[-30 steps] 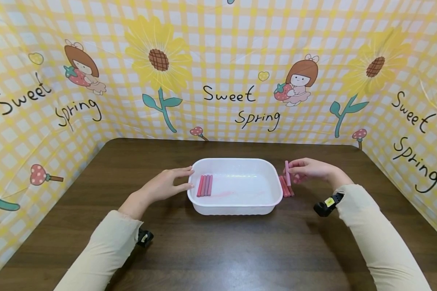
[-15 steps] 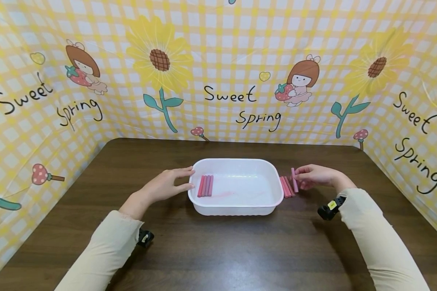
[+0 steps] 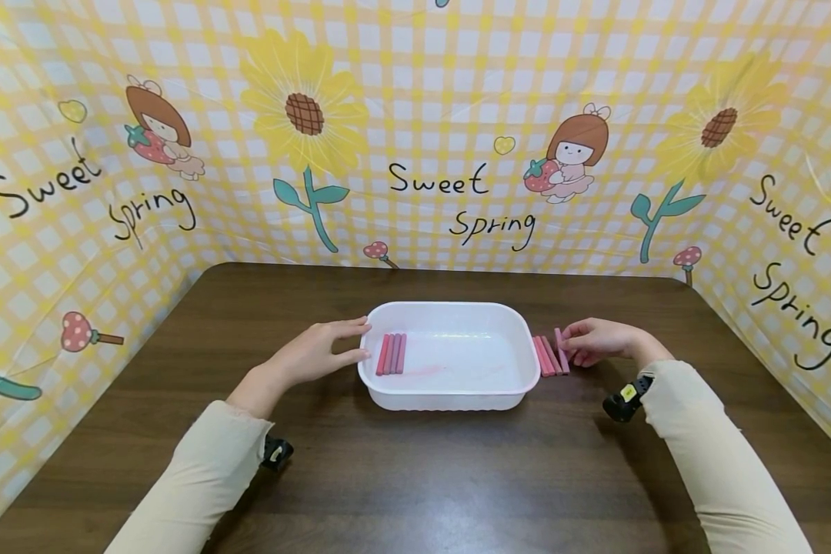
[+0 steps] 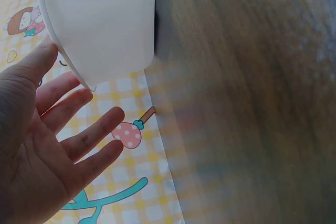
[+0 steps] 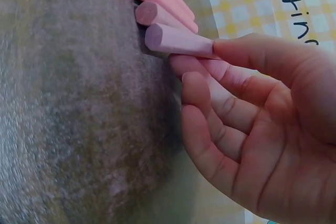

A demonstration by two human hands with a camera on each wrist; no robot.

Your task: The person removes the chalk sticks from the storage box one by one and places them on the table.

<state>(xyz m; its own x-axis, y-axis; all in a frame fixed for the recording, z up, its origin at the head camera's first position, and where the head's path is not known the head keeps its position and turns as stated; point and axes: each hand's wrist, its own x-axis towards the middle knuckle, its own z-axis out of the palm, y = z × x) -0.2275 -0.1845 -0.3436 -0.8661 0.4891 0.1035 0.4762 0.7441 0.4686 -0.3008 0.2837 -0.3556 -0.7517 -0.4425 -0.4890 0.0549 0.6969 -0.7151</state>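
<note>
A white plastic tray (image 3: pixel 450 393) sits at the middle of the table, with a row of several pink and purple chalk sticks (image 3: pixel 391 354) at its left end. My left hand (image 3: pixel 308 352) touches the tray's left rim with extended fingers; its lower fingers stay off the tray in the left wrist view. Just right of the tray, my right hand (image 3: pixel 599 338) pinches a light purple chalk stick (image 5: pixel 178 42) between thumb and fingers. That stick lies beside a row of pink and mauve chalk sticks (image 3: pixel 545 356), its near end close to theirs.
Under everything is a dark wooden table (image 3: pixel 415 477). A yellow checked cloth (image 3: pixel 443 131) with printed flowers and lettering rises behind the table and along both sides. Pink smudges (image 3: pixel 425 372) mark the tray floor. Each wrist carries a black camera (image 3: pixel 623 400).
My right hand has moved right and down, bringing the purple chalk stick from above the outer row to its right side. The left hand keeps its place on the rim.
</note>
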